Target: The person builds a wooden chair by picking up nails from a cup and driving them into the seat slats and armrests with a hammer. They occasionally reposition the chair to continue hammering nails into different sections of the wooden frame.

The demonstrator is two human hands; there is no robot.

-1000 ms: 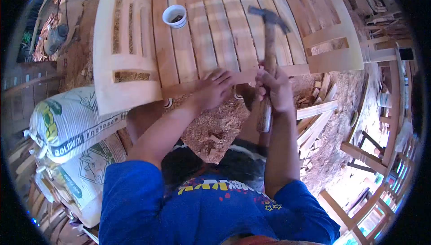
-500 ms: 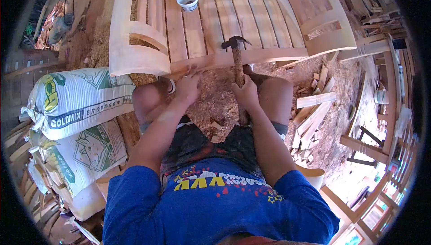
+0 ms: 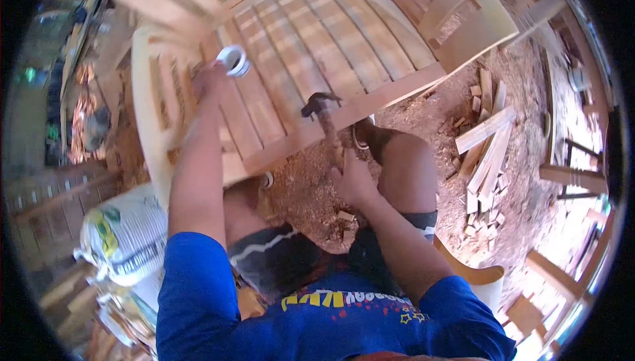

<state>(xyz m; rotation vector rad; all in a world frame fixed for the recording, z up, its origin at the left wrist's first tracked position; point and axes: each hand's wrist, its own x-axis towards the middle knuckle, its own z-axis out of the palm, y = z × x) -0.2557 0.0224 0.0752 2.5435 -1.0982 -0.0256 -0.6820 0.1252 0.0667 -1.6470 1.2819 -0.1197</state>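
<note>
Beside the right knee (image 3: 409, 162), the right hand (image 3: 355, 179) is closed around a hammer (image 3: 329, 127), its head above the near edge of a slatted wooden bench (image 3: 390, 98). Farther off, the left hand (image 3: 209, 82) meets a white cup (image 3: 239, 63) over the bench's left side; blur hides whether it grips.

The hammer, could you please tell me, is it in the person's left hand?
No, the right hand is gripping the hammer.
</note>
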